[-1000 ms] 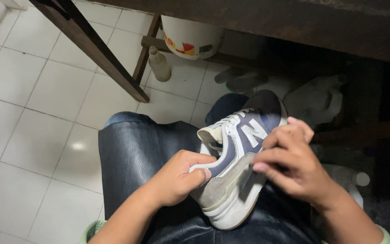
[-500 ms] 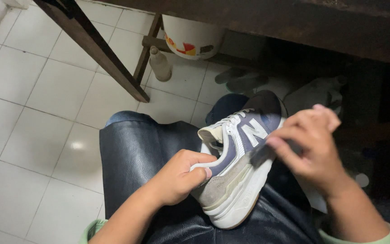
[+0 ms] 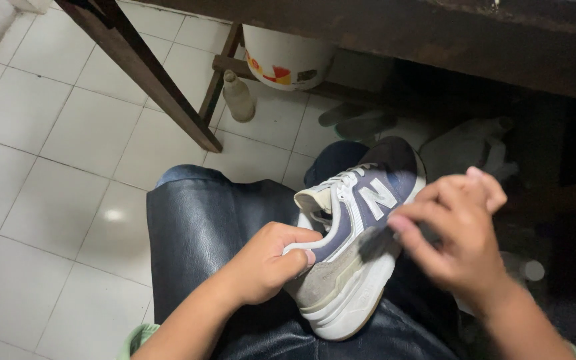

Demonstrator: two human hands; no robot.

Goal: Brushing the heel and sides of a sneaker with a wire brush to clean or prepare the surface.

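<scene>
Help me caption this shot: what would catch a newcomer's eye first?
A navy and grey sneaker lies across a lap covered by a black apron. The left hand grips its heel, and the right hand is at its side. Behind, a white bucket sits under a dark bench.

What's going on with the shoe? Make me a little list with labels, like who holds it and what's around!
Shoe: navy and grey sneaker with white sole, lying on its side on a dark leather apron over the lap
Left hand: grip on the heel end
Right hand: pinching a small dark thing, blurred, against the sneaker's side
Floor: white tiles
Nearby: white bucket and a pale bottle under a dark wooden table
</scene>
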